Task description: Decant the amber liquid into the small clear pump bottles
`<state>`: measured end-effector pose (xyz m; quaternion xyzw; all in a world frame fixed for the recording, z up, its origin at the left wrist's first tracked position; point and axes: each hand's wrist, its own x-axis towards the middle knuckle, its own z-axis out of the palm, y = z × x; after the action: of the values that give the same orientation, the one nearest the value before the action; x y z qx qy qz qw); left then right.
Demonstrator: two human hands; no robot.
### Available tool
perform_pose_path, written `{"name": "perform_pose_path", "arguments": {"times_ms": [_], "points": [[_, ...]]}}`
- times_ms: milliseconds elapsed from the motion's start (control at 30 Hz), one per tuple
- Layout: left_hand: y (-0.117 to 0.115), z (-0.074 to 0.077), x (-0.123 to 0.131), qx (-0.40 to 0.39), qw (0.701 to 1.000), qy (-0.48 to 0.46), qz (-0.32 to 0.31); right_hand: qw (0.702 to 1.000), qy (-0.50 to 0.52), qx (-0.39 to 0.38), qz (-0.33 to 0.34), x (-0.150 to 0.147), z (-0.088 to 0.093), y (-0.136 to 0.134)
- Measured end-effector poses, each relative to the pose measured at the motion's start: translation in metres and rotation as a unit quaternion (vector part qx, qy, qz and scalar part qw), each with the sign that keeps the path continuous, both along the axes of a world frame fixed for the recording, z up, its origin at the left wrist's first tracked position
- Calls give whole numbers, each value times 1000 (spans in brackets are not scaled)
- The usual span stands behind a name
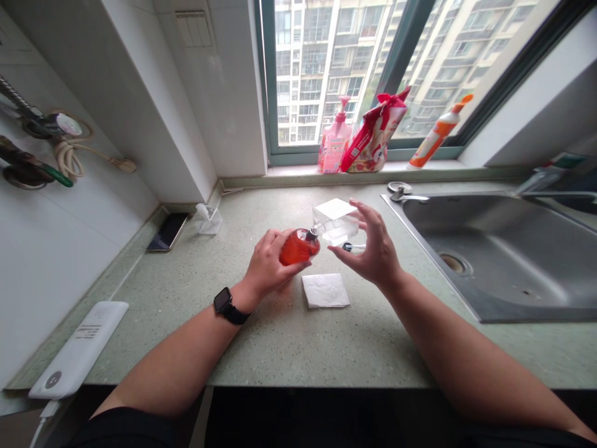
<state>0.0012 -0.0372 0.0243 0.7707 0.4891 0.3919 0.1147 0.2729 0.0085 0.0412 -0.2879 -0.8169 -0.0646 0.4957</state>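
My left hand is wrapped round a small round bottle of red liquid, tilted with its silver neck pointing right. My right hand is just right of the neck; its thumb and forefinger pinch a small dark cap or pump part, the other fingers spread. Behind the hands stands a clear plastic box with a white top. A folded white tissue lies on the green speckled counter below the bottle. A black watch is on my left wrist.
A steel sink lies to the right with a plug by its corner. On the window sill stand a pink pump bottle, a red bag and an orange-capped bottle. A phone, a clear holder and a white power bank sit left.
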Motion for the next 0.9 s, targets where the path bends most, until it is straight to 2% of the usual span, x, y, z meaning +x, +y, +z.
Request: {"name": "perform_pose_path", "arguments": {"times_ms": [633, 900], "points": [[0, 1, 0, -3, 1000, -1, -2, 999, -13, 14, -27, -2, 4, -3], [0, 0, -1, -3, 1000, -1, -3, 1000, -7, 27, -14, -2, 6, -4]]}}
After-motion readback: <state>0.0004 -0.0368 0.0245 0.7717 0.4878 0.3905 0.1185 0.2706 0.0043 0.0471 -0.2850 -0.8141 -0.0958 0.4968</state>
